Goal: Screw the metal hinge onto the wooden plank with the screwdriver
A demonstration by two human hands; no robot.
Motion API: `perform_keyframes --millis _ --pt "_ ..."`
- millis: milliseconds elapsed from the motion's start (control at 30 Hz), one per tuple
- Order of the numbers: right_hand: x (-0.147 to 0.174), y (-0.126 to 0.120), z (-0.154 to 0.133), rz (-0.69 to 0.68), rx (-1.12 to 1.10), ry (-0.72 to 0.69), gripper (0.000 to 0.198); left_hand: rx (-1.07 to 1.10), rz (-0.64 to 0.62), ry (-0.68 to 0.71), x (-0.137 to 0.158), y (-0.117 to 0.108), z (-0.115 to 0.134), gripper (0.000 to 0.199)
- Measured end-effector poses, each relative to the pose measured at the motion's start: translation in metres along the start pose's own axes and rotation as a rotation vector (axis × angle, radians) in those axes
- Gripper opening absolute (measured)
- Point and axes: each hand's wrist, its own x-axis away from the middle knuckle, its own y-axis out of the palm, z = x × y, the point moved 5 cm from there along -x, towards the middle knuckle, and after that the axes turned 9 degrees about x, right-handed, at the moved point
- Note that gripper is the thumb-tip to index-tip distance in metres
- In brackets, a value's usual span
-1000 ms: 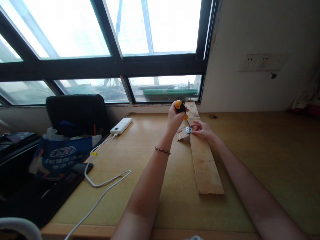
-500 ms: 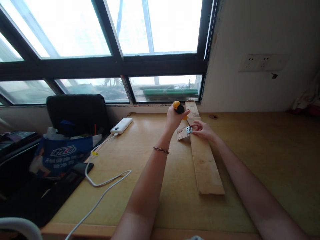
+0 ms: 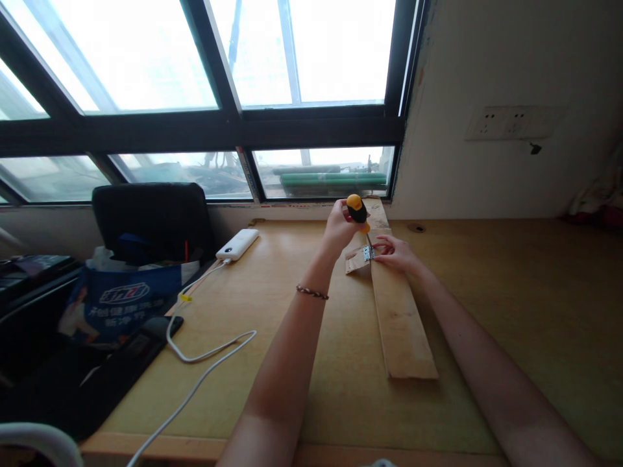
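Head view: I see left hand (image 3: 341, 226) wrapped round screwdriver (image 3: 357, 210), tip at hinge (image 3: 368, 253) on long board's (image 3: 403, 324) left edge, bench (image 3: 496, 292) far half. Right hand (image 3: 398, 253) at hinge's right; can't tell if pinching.

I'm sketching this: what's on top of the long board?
The right hand lies over the board, beside the metal hinge at its left edge, where a screwdriver points. Whatever lies under hand and hinge is covered.

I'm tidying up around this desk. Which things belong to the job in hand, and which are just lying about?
Part of the job:
screwdriver, in the left hand
metal hinge, at the right hand
long wooden board
small wood piece

Seemingly just lying about:
white device
white cable
blue bag
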Motion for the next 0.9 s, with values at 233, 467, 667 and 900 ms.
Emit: perform_keyframes --millis 233,467,667,900 --pt "0.000 0.000 0.001 0.000 -0.018 0.004 0.062 0.105 0.043 -0.024 -0.002 -0.008 -0.004 0.032" --pt "0.000 0.001 0.001 -0.019 -0.032 -0.006 0.062 0.152 0.040 0.025 -0.001 -0.012 0.005 0.024" --pt "0.001 0.001 -0.001 -0.016 -0.017 -0.017 0.060 0.099 0.058 0.062 0.000 -0.018 0.016 0.023" --pt "-0.001 0.002 0.002 -0.019 -0.027 -0.015 0.061 0.043 0.135 0.025 -0.002 -0.025 0.014 0.021"
